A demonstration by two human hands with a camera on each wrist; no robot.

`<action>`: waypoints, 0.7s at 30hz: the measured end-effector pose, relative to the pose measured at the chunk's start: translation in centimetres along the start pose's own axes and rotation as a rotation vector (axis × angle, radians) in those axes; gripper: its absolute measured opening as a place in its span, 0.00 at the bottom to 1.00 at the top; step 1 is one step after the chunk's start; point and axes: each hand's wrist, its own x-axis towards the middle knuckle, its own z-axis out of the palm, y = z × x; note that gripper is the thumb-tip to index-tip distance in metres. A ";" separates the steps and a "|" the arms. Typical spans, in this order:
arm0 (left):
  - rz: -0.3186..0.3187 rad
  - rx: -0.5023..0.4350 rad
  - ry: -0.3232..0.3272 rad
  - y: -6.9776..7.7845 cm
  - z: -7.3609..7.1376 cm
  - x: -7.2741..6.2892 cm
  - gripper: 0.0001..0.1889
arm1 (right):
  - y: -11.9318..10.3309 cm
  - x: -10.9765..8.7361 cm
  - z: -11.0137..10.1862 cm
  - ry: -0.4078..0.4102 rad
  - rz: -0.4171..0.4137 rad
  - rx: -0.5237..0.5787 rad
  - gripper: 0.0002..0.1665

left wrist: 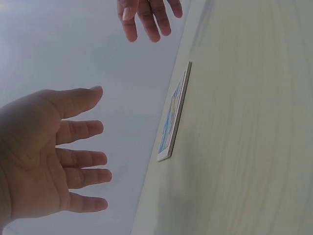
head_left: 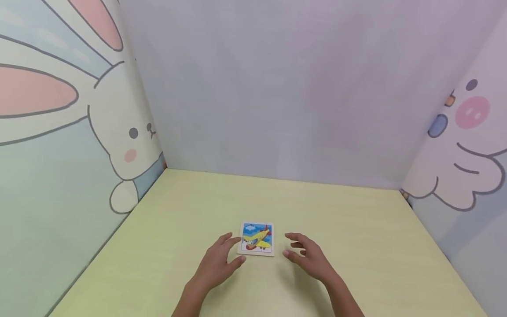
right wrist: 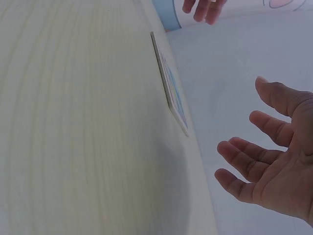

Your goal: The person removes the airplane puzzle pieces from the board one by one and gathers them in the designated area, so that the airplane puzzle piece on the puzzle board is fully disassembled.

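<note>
A small square wooden picture puzzle [head_left: 256, 239] lies flat on the pale table, its tray edge light wood and its picture a yellow airplane with red tail and nose on a blue sky. My left hand [head_left: 217, 263] hovers at its left side, fingers extended and thumb apart, overlapping the puzzle's edge in the head view. To the right of the puzzle, my right hand [head_left: 310, 257] is held in the air with fingers loosely bent and nothing in it. Both wrist views show the puzzle [left wrist: 175, 112] edge-on, with each palm [right wrist: 288, 181] raised off the table.
The yellowish wood-grain table [head_left: 356, 229] spreads around the puzzle. A plain grey-white wall [head_left: 277, 97] stands at the back. Side panels carry a cartoon rabbit [head_left: 119, 119] on the left and a pink-cheeked cartoon figure [head_left: 471, 145] on the right.
</note>
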 end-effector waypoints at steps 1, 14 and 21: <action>0.004 -0.001 -0.005 0.1 0.0 0.1 0.24 | 0.0 0.2 0.2 -0.006 0.000 0.002 0.27; -0.016 -0.037 -0.081 0.2 1.9 1.5 0.25 | -0.7 2.7 2.1 -0.046 -0.039 0.026 0.26; -0.004 -0.029 -0.116 0.5 2.4 1.8 0.24 | -1.0 4.0 3.1 -0.086 -0.110 0.079 0.26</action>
